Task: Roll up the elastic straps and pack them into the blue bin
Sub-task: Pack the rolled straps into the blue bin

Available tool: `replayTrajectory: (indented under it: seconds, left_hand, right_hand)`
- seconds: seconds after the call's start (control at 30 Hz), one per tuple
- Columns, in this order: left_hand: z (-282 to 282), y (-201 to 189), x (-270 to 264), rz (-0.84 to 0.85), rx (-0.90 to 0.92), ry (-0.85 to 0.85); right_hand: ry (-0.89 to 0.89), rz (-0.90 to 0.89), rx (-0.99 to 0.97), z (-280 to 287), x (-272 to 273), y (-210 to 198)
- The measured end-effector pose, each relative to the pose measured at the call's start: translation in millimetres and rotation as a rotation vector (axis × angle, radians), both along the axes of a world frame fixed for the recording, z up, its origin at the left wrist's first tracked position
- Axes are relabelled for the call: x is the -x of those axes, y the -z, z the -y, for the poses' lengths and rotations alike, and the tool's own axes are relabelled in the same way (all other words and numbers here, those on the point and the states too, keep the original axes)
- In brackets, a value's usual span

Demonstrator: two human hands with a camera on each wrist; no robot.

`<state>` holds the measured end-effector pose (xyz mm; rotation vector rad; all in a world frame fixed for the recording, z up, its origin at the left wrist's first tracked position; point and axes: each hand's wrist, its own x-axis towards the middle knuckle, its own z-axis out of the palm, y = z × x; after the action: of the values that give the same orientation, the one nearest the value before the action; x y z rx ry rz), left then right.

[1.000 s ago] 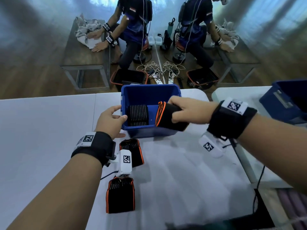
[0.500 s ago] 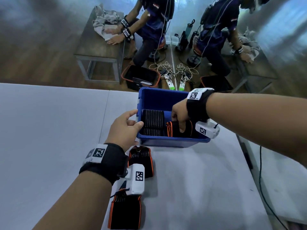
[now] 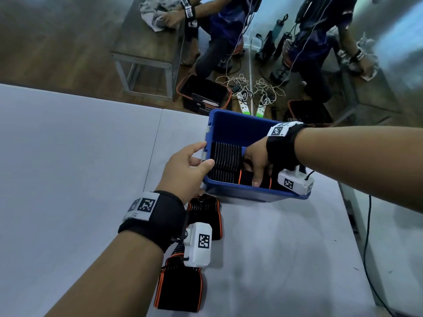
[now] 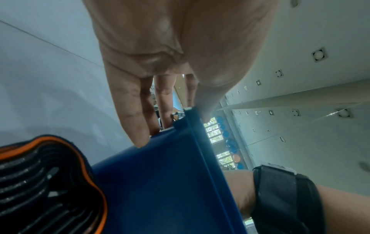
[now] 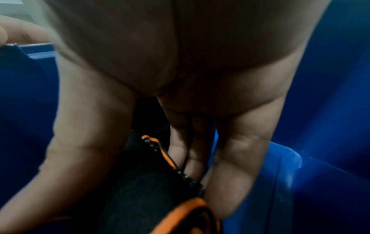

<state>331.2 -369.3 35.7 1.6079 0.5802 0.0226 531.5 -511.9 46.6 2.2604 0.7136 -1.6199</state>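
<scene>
Smooth plastic blue bin [image 3: 240, 129], ribbed woven cloth elastic straps [image 3: 225, 161], matt grey table [image 3: 68, 168], wood-grain floor [image 3: 57, 53]

Our left hand [image 3: 186, 167] sits out front, thumb and fingers pinching the blue bin [image 3: 240, 126] by its rim. Our right hand [image 3: 255, 156], arm stretched in from the right, points down, gripping a rolled strap [image 3: 246, 178].

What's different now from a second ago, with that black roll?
The right hand carried the rolled strap from over the near rim down into the blue bin, beside the packed rolls, and still grips it. The left hand still holds the bin's corner; two straps still lie on the table.
</scene>
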Motion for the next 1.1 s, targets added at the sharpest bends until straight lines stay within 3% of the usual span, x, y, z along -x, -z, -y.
replayTrajectory:
  seconds: [0.13, 0.4, 0.57, 0.7, 0.8, 0.9, 1.1]
  left_hand:
    - [-0.3, 3.1, -0.5, 0.006, -0.038, 0.008]
    - [0.4, 3.5, -3.1, -0.006, -0.077, 0.015]
    - [-1.6, -2.2, -2.7, -0.035, -0.048, 0.039]
    - [0.4, -7.5, -1.1, -0.052, -0.076, 0.100]
    - [6.6, -12.7, 1.8, -0.062, -0.120, 0.151]
    - [8.9, -20.3, 3.0, -0.084, -0.204, 0.204]
    - [-6.3, -34.1, -16.1, -0.110, -0.436, 0.282]
  right_hand:
    - [0.061, 0.033, -0.015, 5.6, -2.0, -4.2]
    - [-0.078, 0.270, -0.075, 6.4, 7.7, -38.1]
    - [0.072, 0.404, -0.447, 12.8, 30.5, -100.6]
    - [0.193, 0.262, -0.678, 33.5, 83.8, -126.8]
    - [0.168, 0.170, -0.658, 52.3, 129.5, -113.1]
    - [0.037, 0.230, -0.632, 66.7, 166.4, -75.7]
    - [0.044, 0.342, -0.843, 67.9, 199.6, -1.6]
